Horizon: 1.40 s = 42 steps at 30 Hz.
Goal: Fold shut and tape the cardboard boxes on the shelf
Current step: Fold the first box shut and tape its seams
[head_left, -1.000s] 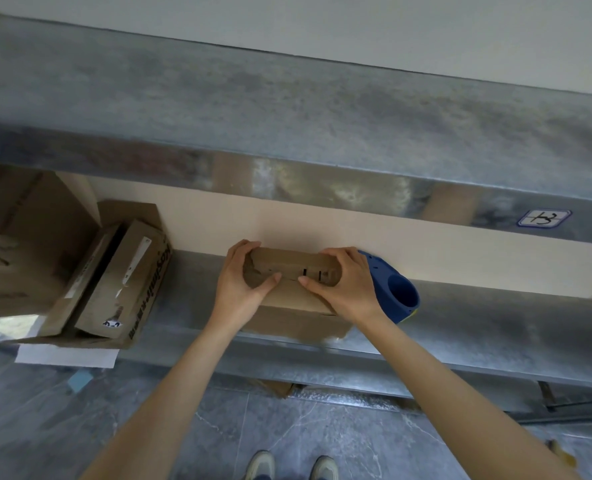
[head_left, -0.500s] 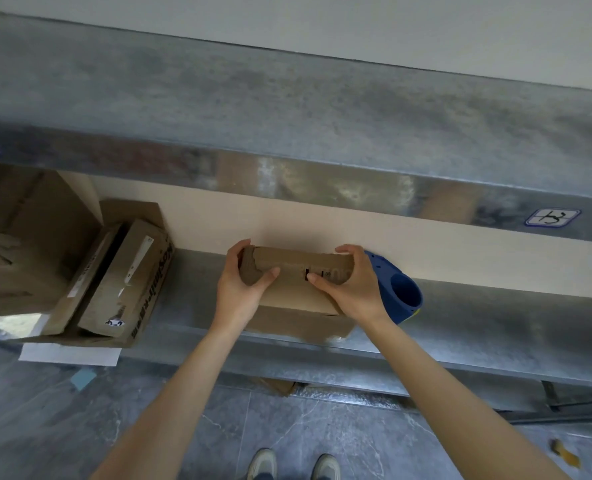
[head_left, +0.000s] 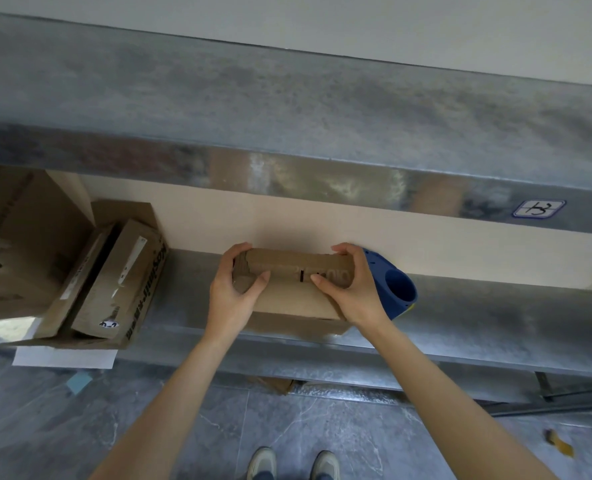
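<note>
Head view: both hands (head_left: pixel 233 296) gripping cardboard box (head_left: pixel 296 291).

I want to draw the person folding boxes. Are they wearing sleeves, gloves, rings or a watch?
No. Both forearms are bare up to the picture's edge, with no sleeves in view. The left hand and right hand wear no gloves, and no rings or watch show. The fingers are bare, with short, unpainted nails.
</note>
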Each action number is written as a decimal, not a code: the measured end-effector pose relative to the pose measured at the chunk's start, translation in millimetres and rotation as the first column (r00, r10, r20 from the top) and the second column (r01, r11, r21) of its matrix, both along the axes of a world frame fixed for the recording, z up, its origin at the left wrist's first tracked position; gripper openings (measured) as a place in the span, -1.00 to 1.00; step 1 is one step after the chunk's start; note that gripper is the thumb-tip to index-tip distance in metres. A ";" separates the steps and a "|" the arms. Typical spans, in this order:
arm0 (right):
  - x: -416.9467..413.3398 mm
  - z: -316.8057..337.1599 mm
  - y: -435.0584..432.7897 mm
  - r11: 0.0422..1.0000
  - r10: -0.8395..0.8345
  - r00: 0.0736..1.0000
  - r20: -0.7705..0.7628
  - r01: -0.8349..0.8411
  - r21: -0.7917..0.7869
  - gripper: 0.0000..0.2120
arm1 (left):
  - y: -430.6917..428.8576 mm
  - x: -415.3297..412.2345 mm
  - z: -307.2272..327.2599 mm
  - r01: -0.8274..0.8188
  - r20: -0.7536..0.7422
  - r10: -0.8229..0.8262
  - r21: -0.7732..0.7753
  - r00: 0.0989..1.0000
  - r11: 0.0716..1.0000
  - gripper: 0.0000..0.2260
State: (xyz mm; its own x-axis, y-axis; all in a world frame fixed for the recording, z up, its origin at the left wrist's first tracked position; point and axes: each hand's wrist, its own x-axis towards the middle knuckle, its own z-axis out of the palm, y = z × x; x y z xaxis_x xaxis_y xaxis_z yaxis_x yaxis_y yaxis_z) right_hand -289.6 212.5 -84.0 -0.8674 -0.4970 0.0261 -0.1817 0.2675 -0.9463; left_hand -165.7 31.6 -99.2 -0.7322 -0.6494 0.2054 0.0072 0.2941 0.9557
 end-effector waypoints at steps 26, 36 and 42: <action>-13.8 5.5 -12.1 0.989 0.045 0.999 -0.006 -0.043 0.140 -0.59 | -4.2 -20.7 9.6 -0.064 0.161 0.070 -0.039 0.985 0.997 -0.64; -12.9 5.3 -2.3 0.993 0.101 0.987 0.122 -0.107 0.046 -0.66 | -4.3 -11.9 7.8 0.056 -0.049 -0.043 0.286 0.998 0.957 -0.71; -10.2 5.6 -0.7 0.995 0.098 0.983 0.152 -0.101 0.010 -0.65 | -4.3 -12.1 5.0 0.038 -0.062 -0.017 0.358 0.998 0.933 -0.69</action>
